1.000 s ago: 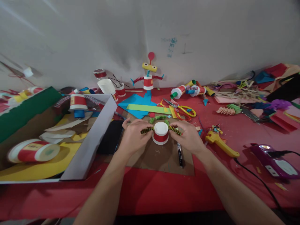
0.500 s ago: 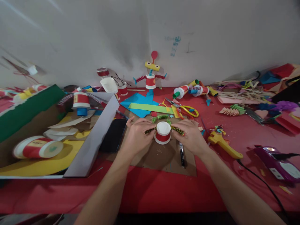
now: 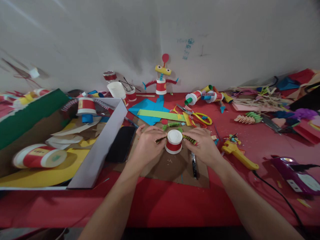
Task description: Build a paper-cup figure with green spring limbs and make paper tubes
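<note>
A paper cup with a red band stands upside down on the brown cardboard, between my two hands. My left hand is closed on a dark folded paper spring at the cup's left side. On the other side my right hand pinches a yellow-green and black folded paper spring, its inner end against the cup. Green folded paper springs lie just behind the cup. A black marker rests on the cardboard below my right hand.
To the left are a black phone and a box holding cup figures and paper. Yellow-handled scissors, blue paper and a finished cup figure lie behind. A yellow glue gun with a cord sits right.
Both hands stay at the cup's sides almost unchanged. The left fingers have moved slightly and cover more of the left paper spring. The view has shifted a little.
</note>
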A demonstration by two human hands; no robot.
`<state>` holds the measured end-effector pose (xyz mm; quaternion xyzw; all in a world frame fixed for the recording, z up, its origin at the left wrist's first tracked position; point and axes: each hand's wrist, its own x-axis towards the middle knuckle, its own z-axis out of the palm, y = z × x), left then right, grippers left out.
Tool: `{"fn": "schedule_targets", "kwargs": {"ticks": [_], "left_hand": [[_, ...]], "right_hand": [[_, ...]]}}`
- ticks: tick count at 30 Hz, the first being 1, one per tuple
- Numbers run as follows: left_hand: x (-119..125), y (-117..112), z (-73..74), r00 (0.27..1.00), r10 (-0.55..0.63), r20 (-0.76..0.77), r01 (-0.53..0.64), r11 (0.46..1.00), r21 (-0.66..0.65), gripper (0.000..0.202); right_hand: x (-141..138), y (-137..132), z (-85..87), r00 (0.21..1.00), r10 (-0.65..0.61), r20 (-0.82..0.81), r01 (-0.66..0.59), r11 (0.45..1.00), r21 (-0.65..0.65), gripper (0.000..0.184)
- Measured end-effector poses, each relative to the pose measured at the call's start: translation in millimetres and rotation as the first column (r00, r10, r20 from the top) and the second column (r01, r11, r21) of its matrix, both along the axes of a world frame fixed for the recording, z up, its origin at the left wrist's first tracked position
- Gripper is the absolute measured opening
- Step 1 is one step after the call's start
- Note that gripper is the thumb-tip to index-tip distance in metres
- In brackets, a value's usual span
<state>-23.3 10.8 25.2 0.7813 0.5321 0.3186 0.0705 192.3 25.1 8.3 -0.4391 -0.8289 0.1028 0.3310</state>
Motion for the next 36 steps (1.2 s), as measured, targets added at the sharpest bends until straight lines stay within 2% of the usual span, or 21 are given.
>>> {"fn": "schedule_targets", "kwargs": {"ticks": [13, 18, 23, 26, 29, 36], "left_hand": [[2.9, -0.8, 2.2, 1.000, 0.022, 0.002, -0.022, 1.000, 0.004, 0.017], [-0.5, -2.5, 2.8, 0.999, 0.026, -0.026, -0.027, 0.999, -0.045, 0.022], [-5.3, -5.1, 5.7, 0.997, 0.042, -0.064, -0.046, 0.997, -0.063, 0.038], [-8.1, -5.3, 6.2, 0.997, 0.020, -0.071, -0.025, 0.997, -0.079, 0.043], [-9.5, -4.8, 6.4, 0.996, 0.015, -0.086, -0.024, 0.995, -0.097, 0.038], [-8.5, -4.0, 9.2, 0.997, 0.022, -0.073, -0.031, 0.992, -0.120, 0.023]], "right_hand": [[-2.4, -1.4, 1.5, 1.000, -0.005, -0.001, 0.005, 1.000, 0.002, 0.019], [-1.2, -3.2, 5.2, 0.999, -0.040, 0.003, 0.040, 0.998, -0.040, 0.017], [-0.2, -4.9, 8.5, 0.997, -0.072, 0.018, 0.073, 0.995, -0.070, 0.018], [1.4, -4.9, 7.5, 0.997, -0.079, 0.003, 0.079, 0.995, -0.067, 0.025], [2.7, -4.4, 5.8, 0.998, -0.066, -0.022, 0.064, 0.993, -0.099, 0.032], [2.7, -3.4, 3.3, 0.994, -0.101, -0.038, 0.096, 0.988, -0.118, 0.023]]}}
